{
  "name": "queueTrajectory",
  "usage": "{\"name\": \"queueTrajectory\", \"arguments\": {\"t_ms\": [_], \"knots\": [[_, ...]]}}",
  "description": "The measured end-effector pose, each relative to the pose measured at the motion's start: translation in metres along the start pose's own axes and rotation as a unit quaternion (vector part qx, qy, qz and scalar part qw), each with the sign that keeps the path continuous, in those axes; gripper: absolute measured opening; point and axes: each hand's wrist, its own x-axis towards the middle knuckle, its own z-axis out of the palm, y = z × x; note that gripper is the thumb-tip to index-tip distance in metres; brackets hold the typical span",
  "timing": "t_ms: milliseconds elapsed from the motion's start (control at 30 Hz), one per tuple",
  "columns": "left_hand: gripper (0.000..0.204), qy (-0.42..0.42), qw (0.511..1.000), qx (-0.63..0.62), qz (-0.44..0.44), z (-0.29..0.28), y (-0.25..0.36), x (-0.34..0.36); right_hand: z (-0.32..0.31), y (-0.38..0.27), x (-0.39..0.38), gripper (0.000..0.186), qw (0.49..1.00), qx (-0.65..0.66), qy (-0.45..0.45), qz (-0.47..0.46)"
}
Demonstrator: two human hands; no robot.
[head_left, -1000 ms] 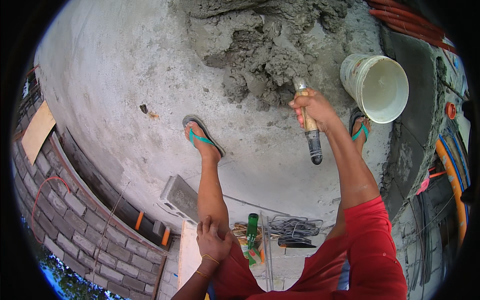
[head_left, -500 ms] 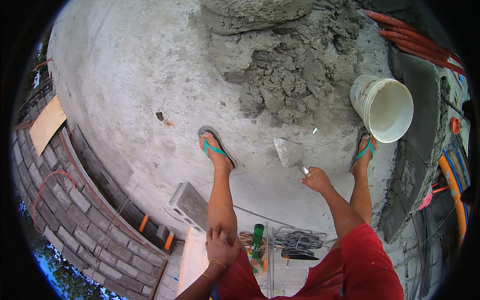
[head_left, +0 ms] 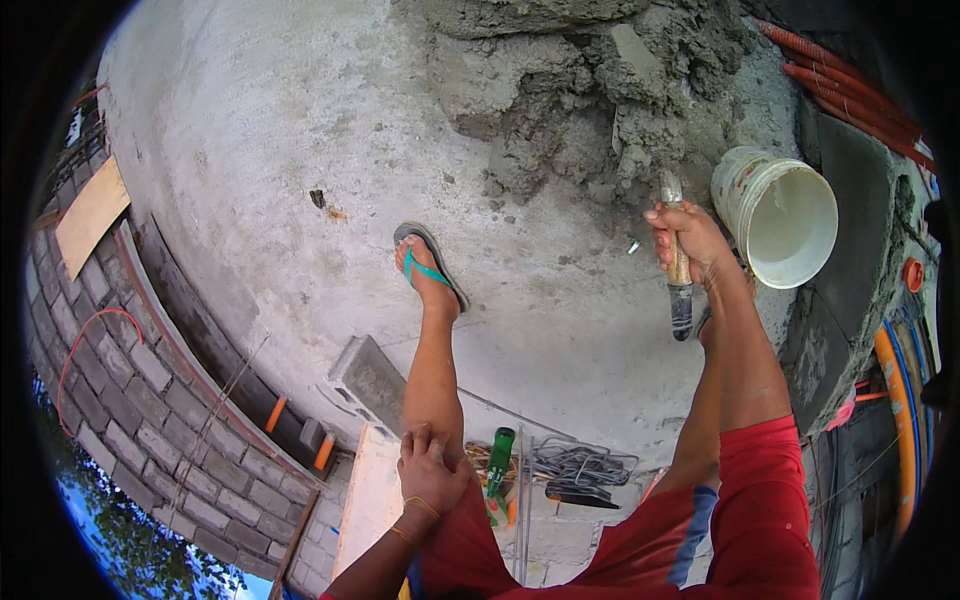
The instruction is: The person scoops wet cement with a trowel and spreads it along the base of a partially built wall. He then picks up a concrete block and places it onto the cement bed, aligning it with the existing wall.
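My right hand [head_left: 698, 238] is closed round the handle of a masonry trowel [head_left: 680, 268], a worn wooden grip with a dark butt end that points back towards me. Its blade is in the near edge of a heap of wet grey mortar [head_left: 560, 115], mostly hidden there. Just right of that hand, a white bucket [head_left: 738, 205] lies tilted, its mouth facing me. On my left knee rests my left hand [head_left: 432, 474], empty, fingers laid loosely over the skin.
A hollow concrete block [head_left: 370, 385] lies beside my left leg. Behind it are a green object [head_left: 498, 465] and a bundle of bent steel wire [head_left: 580, 465]. Red corrugated pipes [head_left: 840, 90] lie far right, near a raised concrete edge [head_left: 830, 300]. Grey block paving [head_left: 140, 420] stretches left.
My right hand has carried the trowel forward and to the right, from above the bare concrete into the mortar heap. My left hand stays on the knee.
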Motion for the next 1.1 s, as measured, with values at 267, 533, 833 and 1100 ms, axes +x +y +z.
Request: {"name": "queueTrajectory", "arguments": {"t_ms": [267, 533, 833, 1100], "knots": [[0.063, -0.006, 1.0, -0.02, 0.004, -0.005, -0.011, 0.005, 0.088, 0.212, 0.024, 0.032, 0.909, -0.413, 0.048, 0.029], [0.063, -0.007, 1.0, 0.013, -0.016, 0.004, -0.001, 0.004, 0.139, 0.083, 0.141, 0.029, 0.961, -0.259, 0.079, -0.063], [0.062, -0.01, 1.0, 0.019, -0.005, -0.001, 0.002, 0.0, 0.045, 0.023, 0.021, 0.03, 0.972, 0.233, -0.011, -0.032], [0.063, 0.0, 1.0, -0.006, 0.008, -0.012, -0.015, 0.0, 0.145, 0.167, 0.03, 0.033, 0.949, -0.311, 0.055, -0.016]]}}
